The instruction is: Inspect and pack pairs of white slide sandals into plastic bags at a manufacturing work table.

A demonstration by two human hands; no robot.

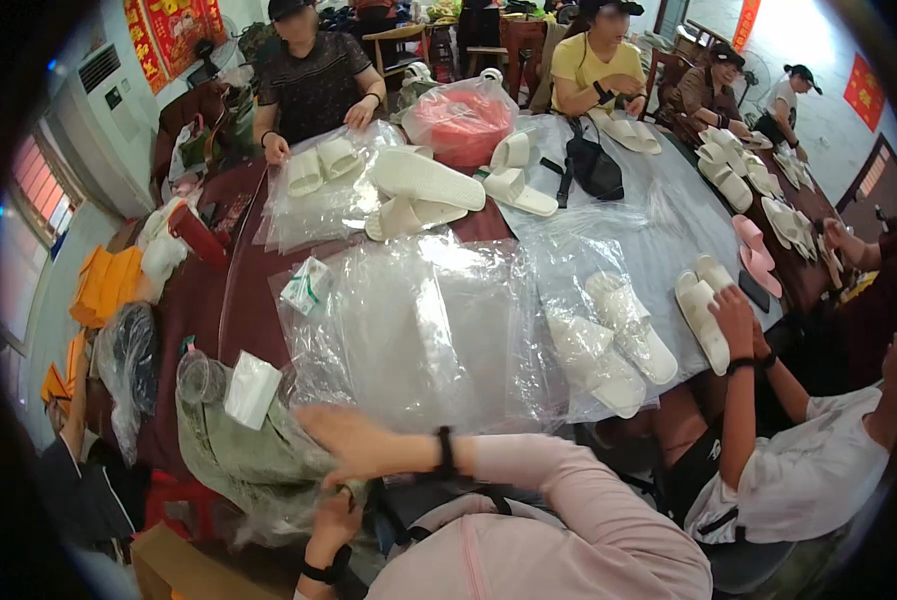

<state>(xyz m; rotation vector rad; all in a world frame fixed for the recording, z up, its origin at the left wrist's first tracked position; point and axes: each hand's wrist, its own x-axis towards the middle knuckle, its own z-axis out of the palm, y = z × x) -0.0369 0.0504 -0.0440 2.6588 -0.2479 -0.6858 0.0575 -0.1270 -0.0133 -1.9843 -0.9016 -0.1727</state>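
Note:
My right hand (363, 443) reaches left across my front, over the near table edge, its fingers smeared by motion. Just below it, my left hand (336, 518) is closed, fingers curled around something I cannot make out. Both hands are beside a grey-green bundle (238, 460) partly covered by clear plastic. On the table before me lie flat clear plastic bags (408, 330). To their right, a pair of white slippers (608, 340) lies under clear plastic. A white packet (252, 390) rests near the bundle, and a small white-and-green packet (308, 286) lies on the bags.
Across the table are white slippers (428, 180), a red plastic-wrapped heap (460, 125) and a black pouch (595, 165). A co-worker's hand (734, 318) touches white slippers (701, 310) at right. Other people sit around the table. A red stool (180, 500) and cardboard box (183, 565) are low left.

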